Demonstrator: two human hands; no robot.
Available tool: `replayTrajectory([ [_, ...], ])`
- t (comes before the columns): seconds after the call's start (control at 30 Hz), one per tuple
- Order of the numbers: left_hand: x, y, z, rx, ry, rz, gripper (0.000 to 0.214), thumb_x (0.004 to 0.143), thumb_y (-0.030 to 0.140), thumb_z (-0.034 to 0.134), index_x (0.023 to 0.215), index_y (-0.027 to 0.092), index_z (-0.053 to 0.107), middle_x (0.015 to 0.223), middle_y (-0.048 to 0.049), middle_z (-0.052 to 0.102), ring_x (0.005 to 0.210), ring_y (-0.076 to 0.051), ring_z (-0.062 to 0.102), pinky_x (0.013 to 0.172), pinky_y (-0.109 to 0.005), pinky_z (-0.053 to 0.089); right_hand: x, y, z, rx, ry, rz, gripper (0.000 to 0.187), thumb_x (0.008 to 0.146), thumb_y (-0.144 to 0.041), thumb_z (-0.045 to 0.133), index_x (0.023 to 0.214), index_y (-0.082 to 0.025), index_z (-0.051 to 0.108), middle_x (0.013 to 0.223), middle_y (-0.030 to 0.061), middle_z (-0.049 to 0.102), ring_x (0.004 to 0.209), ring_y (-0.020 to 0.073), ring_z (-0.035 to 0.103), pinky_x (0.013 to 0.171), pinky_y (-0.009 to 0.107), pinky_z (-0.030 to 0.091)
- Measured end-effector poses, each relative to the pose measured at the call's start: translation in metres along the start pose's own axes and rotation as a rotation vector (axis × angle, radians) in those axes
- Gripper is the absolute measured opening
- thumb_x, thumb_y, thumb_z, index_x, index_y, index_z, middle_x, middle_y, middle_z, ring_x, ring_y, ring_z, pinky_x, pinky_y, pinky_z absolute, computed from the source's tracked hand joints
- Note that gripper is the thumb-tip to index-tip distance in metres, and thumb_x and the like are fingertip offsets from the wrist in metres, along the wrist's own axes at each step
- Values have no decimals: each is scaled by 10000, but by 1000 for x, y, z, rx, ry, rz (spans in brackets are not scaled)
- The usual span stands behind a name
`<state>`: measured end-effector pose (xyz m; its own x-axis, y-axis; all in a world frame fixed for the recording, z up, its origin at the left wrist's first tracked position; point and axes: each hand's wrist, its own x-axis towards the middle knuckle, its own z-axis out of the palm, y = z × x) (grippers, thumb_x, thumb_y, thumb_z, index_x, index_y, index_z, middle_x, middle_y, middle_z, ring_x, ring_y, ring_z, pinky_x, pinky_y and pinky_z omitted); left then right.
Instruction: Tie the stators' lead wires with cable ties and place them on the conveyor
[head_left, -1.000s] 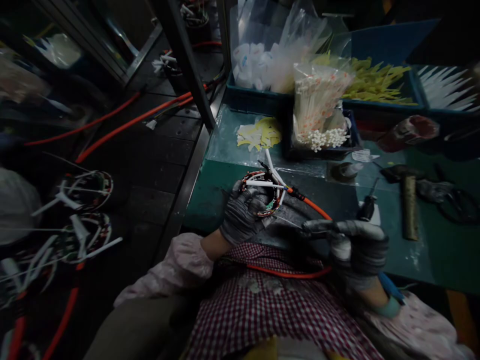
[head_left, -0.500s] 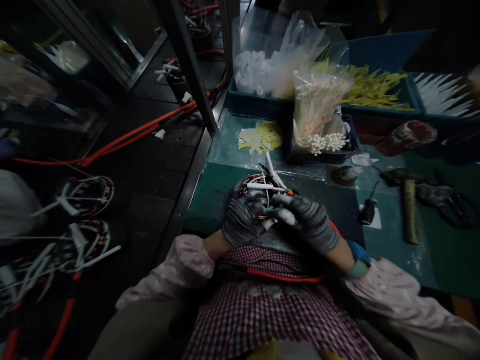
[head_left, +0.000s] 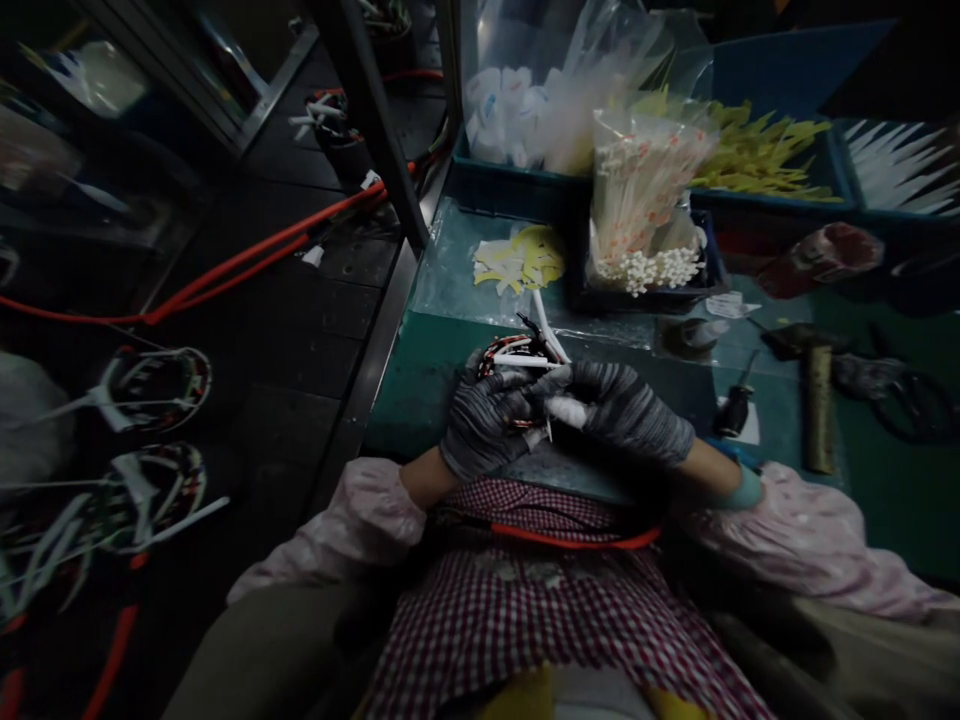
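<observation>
A ring-shaped motor stator [head_left: 523,350] with coloured windings and white sleeves rests in front of me at the table's near edge. Around its left side wraps my left hand [head_left: 484,415], in a grey-striped glove. My right hand [head_left: 619,405], gloved alike, has thumb and fingers pinched together at the stator's right inner edge. Whatever lies between those right fingertips is too small and covered to name. A white sleeve [head_left: 550,325] sticks up from the stator, and another white sleeve [head_left: 521,361] crosses its top. Both palms and the stator's lower part are hidden.
Cut yellow pieces [head_left: 525,258] lie ahead on plastic. Behind stand a tray of bagged white sticks [head_left: 649,268] and bins of yellow strips [head_left: 772,150]. At right are a screwdriver [head_left: 736,408], a hammer [head_left: 820,410] and scissors [head_left: 911,395]. More stators [head_left: 154,390] sit left; an orange cable [head_left: 577,540] crosses my lap.
My right hand has turned flatter, its fingertips moving in closer to the stator's middle. My left hand keeps its hold. The view has shifted slightly.
</observation>
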<state>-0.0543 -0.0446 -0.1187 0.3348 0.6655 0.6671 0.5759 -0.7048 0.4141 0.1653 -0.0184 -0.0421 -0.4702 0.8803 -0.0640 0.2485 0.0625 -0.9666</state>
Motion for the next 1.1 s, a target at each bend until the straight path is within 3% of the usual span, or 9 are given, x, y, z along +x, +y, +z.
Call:
replayTrajectory([
  [0.13,-4,-5,0,-24,-105,-38,169,964,459,760,1036,307,753,1123,-7,842,1113,-248,800,1370,-650,342,-4,6,1,-10,125,-23,216,909,-383,823,1007,-194,858,930,63,863,804,210,774,754,335,643],
  [0.3,-8,-10,4,-44,-110,-41,218,948,505,771,1070,324,760,1113,1,837,1104,-251,804,1369,-668,332,-6,14,3,-68,109,-96,169,956,-322,768,1041,-208,860,966,61,867,842,218,796,784,343,649],
  [0.43,-5,-6,3,-3,-144,-69,259,951,501,764,1110,296,773,1111,-10,841,1105,-260,803,1381,-651,318,-8,27,0,-158,-60,-305,161,995,-329,734,1050,-249,861,996,63,860,877,218,800,851,368,662],
  [0.53,0,-1,1,7,-189,-100,232,950,482,746,1088,300,785,1114,-12,846,1091,-275,808,1390,-666,291,-15,39,-1,-215,-91,-272,194,1012,-445,751,1043,-279,846,1019,49,842,934,238,789,936,420,662],
  [0.63,4,2,-1,-27,-150,-75,172,959,448,717,1054,320,784,1075,-2,850,1050,-263,819,1388,-663,304,-25,44,-1,-256,-68,-270,189,1052,-438,711,1054,-282,817,991,28,826,930,224,776,937,417,655],
  [0.73,6,2,-3,-36,-156,-102,171,987,451,682,1038,326,787,1060,15,852,1063,-253,820,1388,-638,325,-32,33,5,-343,-193,-442,214,1087,-386,624,1132,-286,809,1015,41,831,976,223,773,946,413,643],
  [0.87,4,0,-1,-23,-226,-138,234,975,514,709,1049,309,792,1129,-8,854,1129,-266,809,1383,-663,327,-30,9,15,-393,-339,-571,292,1115,-370,539,1140,-247,802,899,50,806,839,205,749,821,353,640],
  [0.97,3,-2,1,-15,-268,-140,210,944,476,737,1068,317,795,1145,-5,855,1161,-275,804,1401,-692,264,-20,9,7,-420,-308,-632,254,1098,-332,559,1159,-263,796,1017,57,822,948,214,768,920,382,640],
  [1.1,4,-3,0,-23,-311,-167,218,910,497,775,1029,315,789,1145,-9,861,1169,-283,804,1394,-683,289,-10,35,-14,-600,-181,-775,250,1058,-252,635,1252,-296,787,1128,68,823,986,218,760,915,399,640],
])
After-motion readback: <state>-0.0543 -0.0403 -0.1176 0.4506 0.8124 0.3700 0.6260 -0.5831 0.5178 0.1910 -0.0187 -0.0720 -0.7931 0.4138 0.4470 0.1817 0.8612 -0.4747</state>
